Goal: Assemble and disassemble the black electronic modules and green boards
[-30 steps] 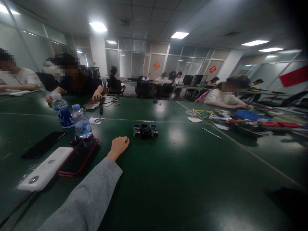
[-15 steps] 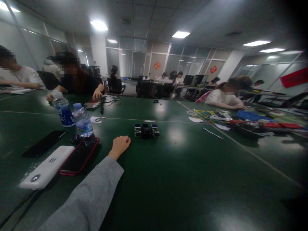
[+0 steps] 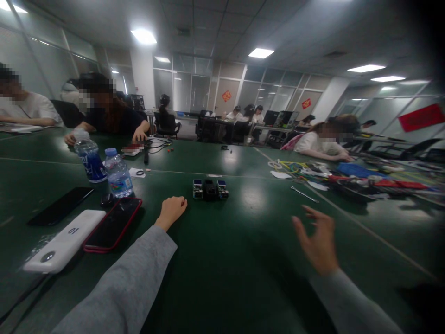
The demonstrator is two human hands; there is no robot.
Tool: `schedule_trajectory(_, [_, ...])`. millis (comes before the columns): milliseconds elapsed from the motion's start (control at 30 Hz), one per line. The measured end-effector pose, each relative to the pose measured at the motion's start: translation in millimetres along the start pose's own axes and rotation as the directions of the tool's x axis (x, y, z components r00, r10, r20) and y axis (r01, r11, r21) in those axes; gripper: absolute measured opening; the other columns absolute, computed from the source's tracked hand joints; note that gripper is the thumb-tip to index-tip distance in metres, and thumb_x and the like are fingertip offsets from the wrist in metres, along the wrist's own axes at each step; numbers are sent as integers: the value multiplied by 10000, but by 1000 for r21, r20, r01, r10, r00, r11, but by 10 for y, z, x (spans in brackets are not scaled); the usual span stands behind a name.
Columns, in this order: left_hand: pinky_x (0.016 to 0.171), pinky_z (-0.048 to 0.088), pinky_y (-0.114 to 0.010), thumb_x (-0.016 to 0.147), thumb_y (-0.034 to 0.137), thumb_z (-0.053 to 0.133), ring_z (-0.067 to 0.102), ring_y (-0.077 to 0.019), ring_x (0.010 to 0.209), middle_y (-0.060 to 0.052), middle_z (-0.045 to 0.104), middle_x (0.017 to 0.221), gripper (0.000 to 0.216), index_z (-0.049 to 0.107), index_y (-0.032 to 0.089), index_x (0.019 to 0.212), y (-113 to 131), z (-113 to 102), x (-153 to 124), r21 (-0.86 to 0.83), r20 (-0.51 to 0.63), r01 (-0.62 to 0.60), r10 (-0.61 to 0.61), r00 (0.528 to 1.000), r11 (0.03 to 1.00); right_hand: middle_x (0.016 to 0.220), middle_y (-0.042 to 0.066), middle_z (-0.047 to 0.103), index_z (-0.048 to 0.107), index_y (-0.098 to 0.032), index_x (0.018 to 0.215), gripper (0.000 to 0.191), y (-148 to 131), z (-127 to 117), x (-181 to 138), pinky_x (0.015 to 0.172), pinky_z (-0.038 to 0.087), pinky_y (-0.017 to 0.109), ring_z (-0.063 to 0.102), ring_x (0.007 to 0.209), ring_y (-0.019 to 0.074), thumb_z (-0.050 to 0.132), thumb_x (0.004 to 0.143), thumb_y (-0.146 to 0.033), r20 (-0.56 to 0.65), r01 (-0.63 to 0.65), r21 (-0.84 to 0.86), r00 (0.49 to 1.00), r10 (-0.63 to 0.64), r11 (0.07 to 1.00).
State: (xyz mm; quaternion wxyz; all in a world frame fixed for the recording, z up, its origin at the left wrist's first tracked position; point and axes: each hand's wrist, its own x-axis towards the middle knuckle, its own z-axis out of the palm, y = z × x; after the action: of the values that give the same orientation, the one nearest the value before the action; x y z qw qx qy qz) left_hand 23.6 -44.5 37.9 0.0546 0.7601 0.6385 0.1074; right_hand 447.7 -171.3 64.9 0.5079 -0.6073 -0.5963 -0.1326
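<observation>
My left hand [image 3: 171,211] rests on the green table as a loose fist, its fingers curled under, with no object showing in it. Just beyond it, to the right, stands a small black device [image 3: 210,190] with a circuit-board module on each side. Each module has a small dark-blue screen on top. Above the table at the right, my right hand [image 3: 318,241] is raised with thumb and fingers apart, holding nothing. A metal wrench [image 3: 304,194] lies on the table a little beyond that hand.
On the left are two phones, the red-cased phone [image 3: 113,225] nearer me, a white power bank [image 3: 64,241] with a cable, and two water bottles, one clear [image 3: 119,176]. Tangled wires [image 3: 299,168] and tools lie at the far right. Several people sit around.
My right hand has come into view from the lower right, raised over the table with its fingers apart. My left hand and the black device stay in place; the view shifts slightly.
</observation>
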Motion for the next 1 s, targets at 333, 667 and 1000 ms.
schedule_trajectory(333, [675,446,-268,968,422,352,644,-169,777,-61,703,887,381,649,195,891,28,-34,-7,-4,18,15,-15,1000,1000,1263,123,500,569,-204,1248,372,-808,2128,62,973,446,515,486,1155,316,546,883,-274,346,154,88,922,-175,984])
schedule_trajectory(667, [701,451,-301,965,439,334,650,-195,796,-71,700,880,407,651,196,887,24,14,23,59,-10,21,-20,1000,998,1124,100,614,576,-176,1208,367,-661,2175,66,918,481,417,597,997,262,528,863,-292,307,-11,252,949,-69,968])
schedule_trajectory(1000, [674,445,-288,969,436,334,635,-178,755,-59,688,854,406,647,194,881,11,3,21,24,8,0,0,1000,1000,1029,88,652,619,-173,1082,324,-403,2326,97,900,467,416,590,970,258,406,860,-273,277,-248,289,946,167,925])
